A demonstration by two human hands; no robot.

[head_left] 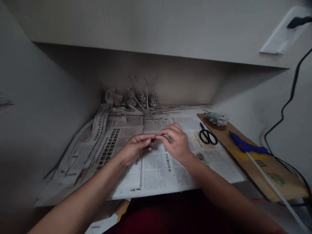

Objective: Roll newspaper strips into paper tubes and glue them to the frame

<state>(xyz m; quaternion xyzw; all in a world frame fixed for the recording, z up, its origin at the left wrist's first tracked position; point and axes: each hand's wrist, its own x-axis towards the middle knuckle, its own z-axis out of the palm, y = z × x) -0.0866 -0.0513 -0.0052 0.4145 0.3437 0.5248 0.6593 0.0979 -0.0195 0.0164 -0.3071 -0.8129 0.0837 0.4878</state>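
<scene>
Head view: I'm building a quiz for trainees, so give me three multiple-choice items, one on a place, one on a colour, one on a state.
1. Where do the scissors lie?
A. on the newspaper, right of the hands
B. on the cardboard
C. in a hand

2. What colour is the glue gun?
A. red
B. blue
C. white

3. What are the hands doing?
A. resting flat
B. pinching a thin paper piece together
C. holding scissors

Answers: 1 A, they rest on the newspaper. 2 B, its body is blue. 3 B, left hand and right hand meet fingertip to fingertip.
</scene>
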